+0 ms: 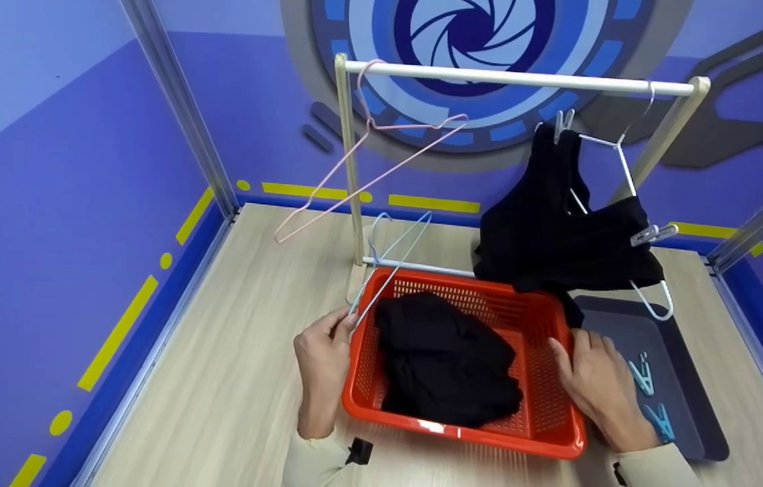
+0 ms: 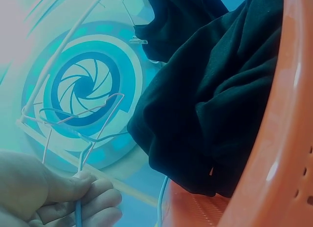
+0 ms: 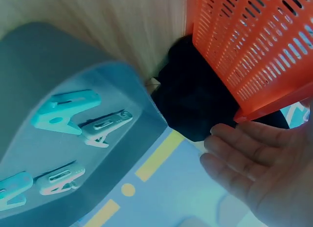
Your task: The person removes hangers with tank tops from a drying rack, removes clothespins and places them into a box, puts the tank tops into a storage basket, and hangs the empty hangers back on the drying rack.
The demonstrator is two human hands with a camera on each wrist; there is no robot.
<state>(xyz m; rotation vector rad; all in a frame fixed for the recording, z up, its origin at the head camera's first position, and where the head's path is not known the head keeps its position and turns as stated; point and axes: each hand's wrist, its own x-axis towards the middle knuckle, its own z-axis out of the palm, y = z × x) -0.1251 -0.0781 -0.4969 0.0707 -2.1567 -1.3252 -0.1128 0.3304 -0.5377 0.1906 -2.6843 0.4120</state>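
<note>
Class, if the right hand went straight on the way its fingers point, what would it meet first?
The right hand would probably meet the black cloth just outside the red basket, though depth is unclear.

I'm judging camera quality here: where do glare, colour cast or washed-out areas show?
Head: fairly even light, white glint on the near rim of the red basket; left wrist: blue-green cast, upper left corner washed out, pale highlights on the basket's rim; right wrist: similar cast, black cloth beside the basket nearly featureless.
</note>
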